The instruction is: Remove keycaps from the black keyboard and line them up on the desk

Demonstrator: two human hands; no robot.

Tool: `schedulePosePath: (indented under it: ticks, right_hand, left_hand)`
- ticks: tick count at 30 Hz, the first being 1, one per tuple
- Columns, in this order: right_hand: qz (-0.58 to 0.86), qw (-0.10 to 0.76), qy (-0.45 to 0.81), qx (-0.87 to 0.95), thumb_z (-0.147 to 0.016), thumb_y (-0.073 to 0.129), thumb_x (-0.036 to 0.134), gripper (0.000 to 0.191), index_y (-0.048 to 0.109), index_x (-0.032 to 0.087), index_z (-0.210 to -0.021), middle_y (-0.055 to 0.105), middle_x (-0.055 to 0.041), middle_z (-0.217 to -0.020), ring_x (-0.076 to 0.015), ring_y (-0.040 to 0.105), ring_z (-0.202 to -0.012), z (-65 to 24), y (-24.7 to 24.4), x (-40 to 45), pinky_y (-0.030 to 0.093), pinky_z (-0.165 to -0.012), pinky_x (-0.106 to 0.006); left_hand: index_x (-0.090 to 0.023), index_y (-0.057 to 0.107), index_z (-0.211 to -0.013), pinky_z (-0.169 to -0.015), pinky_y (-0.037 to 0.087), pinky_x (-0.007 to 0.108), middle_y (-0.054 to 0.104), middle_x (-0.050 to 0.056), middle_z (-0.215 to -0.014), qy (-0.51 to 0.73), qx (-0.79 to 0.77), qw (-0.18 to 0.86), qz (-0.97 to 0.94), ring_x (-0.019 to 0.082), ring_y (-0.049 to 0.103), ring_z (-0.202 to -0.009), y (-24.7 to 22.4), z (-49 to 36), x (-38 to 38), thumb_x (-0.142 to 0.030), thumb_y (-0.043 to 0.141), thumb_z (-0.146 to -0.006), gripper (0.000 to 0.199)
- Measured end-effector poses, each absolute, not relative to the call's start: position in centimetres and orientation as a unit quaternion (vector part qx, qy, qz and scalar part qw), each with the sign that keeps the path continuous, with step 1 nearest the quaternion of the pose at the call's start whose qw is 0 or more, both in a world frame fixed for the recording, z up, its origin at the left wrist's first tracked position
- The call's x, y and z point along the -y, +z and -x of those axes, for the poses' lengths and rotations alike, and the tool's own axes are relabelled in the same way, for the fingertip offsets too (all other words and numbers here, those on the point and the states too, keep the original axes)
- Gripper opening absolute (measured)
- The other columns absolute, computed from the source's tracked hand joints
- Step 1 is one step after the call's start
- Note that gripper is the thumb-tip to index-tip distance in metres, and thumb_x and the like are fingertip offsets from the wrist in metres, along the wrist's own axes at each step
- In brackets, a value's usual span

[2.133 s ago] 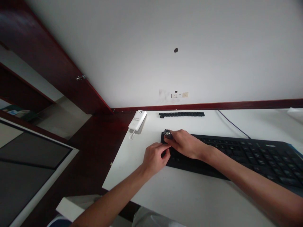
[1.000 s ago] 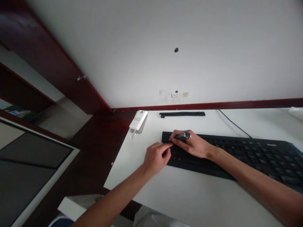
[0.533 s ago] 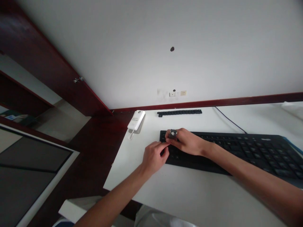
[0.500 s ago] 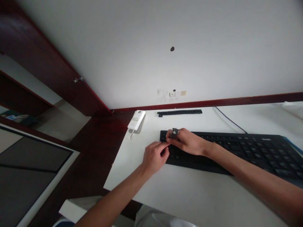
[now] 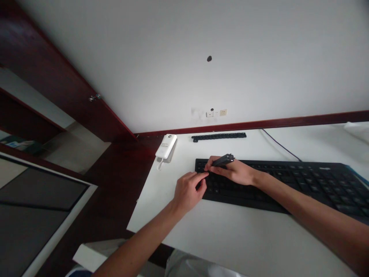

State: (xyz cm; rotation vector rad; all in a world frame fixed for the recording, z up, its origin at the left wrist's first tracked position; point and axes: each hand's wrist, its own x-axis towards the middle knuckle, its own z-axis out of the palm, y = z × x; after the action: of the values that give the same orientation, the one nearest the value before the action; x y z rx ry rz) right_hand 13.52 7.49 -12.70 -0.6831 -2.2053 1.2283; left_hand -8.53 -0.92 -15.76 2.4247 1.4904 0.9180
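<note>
A black keyboard (image 5: 300,184) lies across the white desk. My right hand (image 5: 230,171) is over its left part, its fingers wrapped round a dark, slim tool (image 5: 223,159) that tilts up to the right. The tool's lower end is hidden by the fingers near the keys. My left hand (image 5: 190,190) rests at the keyboard's left edge, thumb and index finger curved toward each other, the index fingertip at the keys beside my right hand's fingers. Whether that fingertip pinches anything is too small to tell.
Behind the keyboard, a row of black keycaps (image 5: 219,136) lies on the white desk (image 5: 161,192). A white power bank (image 5: 166,146) with a short cable sits at the left edge. The keyboard's cable (image 5: 281,145) runs to the back; white cloth (image 5: 357,131) lies at far right.
The tool in my right hand has tilted from nearly upright over to the right, and that hand has shifted slightly right. My left hand has stayed nearly still.
</note>
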Motion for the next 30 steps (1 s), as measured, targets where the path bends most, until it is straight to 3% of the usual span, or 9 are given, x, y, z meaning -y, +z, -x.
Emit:
schedulePosePath:
  ticks: [4, 10, 15, 21, 25, 30]
  right_hand:
    - [0.267, 0.293, 0.446, 0.803, -0.102, 0.053, 0.042, 0.027, 0.07, 0.021, -0.104, 0.071, -0.0052, -0.094, -0.0212, 0.063, -0.085, -13.4, -13.2, -7.6, 0.051, -0.078, -0.035]
    - [0.307, 0.354, 0.479, 0.742, -0.101, 0.053, 0.039, 0.023, 0.067, 0.02, -0.1, 0.07, -0.0057, -0.092, -0.0211, 0.064, -0.083, -13.2, -14.4, -8.1, 0.052, -0.072, -0.034]
    - [0.317, 0.416, 0.512, 0.682, -0.099, 0.054, 0.041, 0.026, 0.065, 0.019, -0.09, 0.068, -0.0069, -0.092, -0.021, 0.065, -0.083, -13.1, -14.4, -8.8, 0.053, -0.071, -0.035]
    - [0.33, 0.436, 0.53, 0.648, -0.098, 0.056, 0.042, 0.027, 0.064, 0.018, -0.088, 0.069, -0.0065, -0.088, -0.0193, 0.065, -0.077, -13.1, -14.5, -9.2, 0.053, -0.068, -0.034]
    - [0.342, 0.461, 0.511, 0.64, -0.098, 0.055, 0.042, 0.028, 0.063, 0.019, -0.084, 0.068, -0.0052, -0.083, -0.0178, 0.063, -0.072, -13.1, -14.7, -9.3, 0.051, -0.065, -0.032]
    - [0.368, 0.497, 0.513, 0.595, -0.095, 0.056, 0.043, 0.029, 0.062, 0.019, -0.08, 0.067, -0.0042, -0.076, -0.0162, 0.059, -0.065, -13.3, -14.9, -9.7, 0.048, -0.061, -0.032]
  left_hand:
    - [-0.024, 0.073, -0.117, -0.073, 0.053, 0.027, 0.075, 0.002, -0.095, 0.306, -0.5, 0.077, -0.807, 0.014, 0.063, -0.074, -15.8, 8.5, 0.9, -0.015, 0.057, -0.095, 0.029]
    - [-0.023, 0.072, -0.121, -0.068, 0.048, 0.026, 0.062, -0.001, -0.074, 0.306, -0.52, 0.078, -0.794, 0.013, 0.055, -0.066, -15.3, 8.9, 0.7, -0.019, 0.059, -0.096, 0.029]
    - [-0.024, 0.07, -0.126, -0.069, 0.046, 0.025, 0.056, -0.002, -0.077, 0.293, -0.539, 0.104, -0.783, 0.012, 0.055, -0.069, -14.6, 9.4, -0.2, -0.024, 0.066, -0.094, 0.032]
    - [-0.027, 0.074, -0.115, -0.07, 0.047, 0.025, 0.063, -0.001, -0.09, 0.236, -0.534, 0.138, -0.8, 0.011, 0.057, -0.07, -13.6, 8.9, -1.3, -0.028, 0.069, -0.094, 0.022]
    - [-0.027, 0.077, -0.106, -0.071, 0.045, 0.026, 0.059, -0.002, -0.08, 0.221, -0.527, 0.131, -0.81, 0.013, 0.056, -0.072, -12.4, 8.8, -2.2, -0.029, 0.068, -0.094, 0.015]
    - [-0.026, 0.078, -0.103, -0.067, 0.04, 0.025, 0.049, -0.003, -0.072, 0.286, -0.547, 0.118, -0.778, 0.012, 0.05, -0.066, -11.3, 10.3, -4.8, -0.031, 0.068, -0.094, 0.015]
